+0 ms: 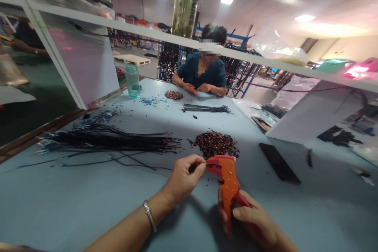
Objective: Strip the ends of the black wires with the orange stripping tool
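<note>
Wrapped around the handles of an orange and red wire stripper (229, 179) is my right hand (251, 214). The tool's jaws point left, toward my left hand (187, 173), which is closed in a pinch just at their tip. A thin black wire (162, 168) runs from the left into that pinch; its end is hidden by the fingers and jaws. Behind the stripper lies a pile of small black and copper-coloured offcuts (217, 143). Left of it rests a thick bundle of black wires (112, 141), with a few loose ones in front.
A dark phone (279, 163) lies at the right. Blue bits (103, 117) are scattered behind the bundle, near a green bottle (132, 82). Across the table a person (203, 69) holds a red tool beside a smaller wire bundle (205, 108). A white shelf bar (141, 30) crosses above.
</note>
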Demonstrator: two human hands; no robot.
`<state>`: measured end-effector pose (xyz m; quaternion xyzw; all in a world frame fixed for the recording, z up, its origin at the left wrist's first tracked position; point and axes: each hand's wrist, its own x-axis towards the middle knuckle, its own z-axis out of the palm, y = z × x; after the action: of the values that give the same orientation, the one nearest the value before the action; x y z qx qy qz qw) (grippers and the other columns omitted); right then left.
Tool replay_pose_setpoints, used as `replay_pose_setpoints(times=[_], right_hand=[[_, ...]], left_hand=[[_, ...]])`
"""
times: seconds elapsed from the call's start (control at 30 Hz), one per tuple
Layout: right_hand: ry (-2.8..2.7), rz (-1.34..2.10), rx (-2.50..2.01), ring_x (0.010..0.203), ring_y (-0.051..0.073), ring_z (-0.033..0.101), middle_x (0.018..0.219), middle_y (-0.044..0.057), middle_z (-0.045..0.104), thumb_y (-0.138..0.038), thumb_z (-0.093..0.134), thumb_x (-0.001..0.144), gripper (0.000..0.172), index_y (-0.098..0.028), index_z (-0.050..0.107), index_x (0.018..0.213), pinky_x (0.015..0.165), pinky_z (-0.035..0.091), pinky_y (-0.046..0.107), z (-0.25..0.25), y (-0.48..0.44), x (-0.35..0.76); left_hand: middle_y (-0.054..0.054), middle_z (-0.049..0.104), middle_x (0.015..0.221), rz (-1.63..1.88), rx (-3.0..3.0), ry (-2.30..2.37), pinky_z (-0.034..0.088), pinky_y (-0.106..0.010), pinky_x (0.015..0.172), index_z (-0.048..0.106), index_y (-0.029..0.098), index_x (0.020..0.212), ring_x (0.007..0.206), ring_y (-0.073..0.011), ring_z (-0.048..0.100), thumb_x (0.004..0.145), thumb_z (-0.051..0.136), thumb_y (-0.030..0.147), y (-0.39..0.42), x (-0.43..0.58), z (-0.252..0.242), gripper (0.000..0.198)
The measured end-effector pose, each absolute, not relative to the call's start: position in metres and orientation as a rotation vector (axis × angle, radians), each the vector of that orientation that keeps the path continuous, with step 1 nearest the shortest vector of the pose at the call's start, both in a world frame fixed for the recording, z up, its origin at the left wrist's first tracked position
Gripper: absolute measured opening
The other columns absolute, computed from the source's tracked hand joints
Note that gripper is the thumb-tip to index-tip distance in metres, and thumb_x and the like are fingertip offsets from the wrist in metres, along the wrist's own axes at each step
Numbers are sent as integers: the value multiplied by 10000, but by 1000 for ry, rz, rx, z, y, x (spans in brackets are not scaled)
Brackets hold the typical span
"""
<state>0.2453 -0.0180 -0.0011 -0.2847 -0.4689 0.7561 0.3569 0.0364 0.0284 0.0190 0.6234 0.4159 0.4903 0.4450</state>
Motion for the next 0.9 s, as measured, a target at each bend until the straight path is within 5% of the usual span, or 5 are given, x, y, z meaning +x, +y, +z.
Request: replay_pose_setpoints(times=[0.9], right_hand=[[-1191,1821,-922,427,95,493,564,-30,523,-486,758,763,396,-158,538,792,398,422,195,-17,-28,239]], left_hand=[[35,427,586,1153,1484,1106,301,-229,522,575,162,725,561,-111,356,811,512,417,28,39,22,276]])
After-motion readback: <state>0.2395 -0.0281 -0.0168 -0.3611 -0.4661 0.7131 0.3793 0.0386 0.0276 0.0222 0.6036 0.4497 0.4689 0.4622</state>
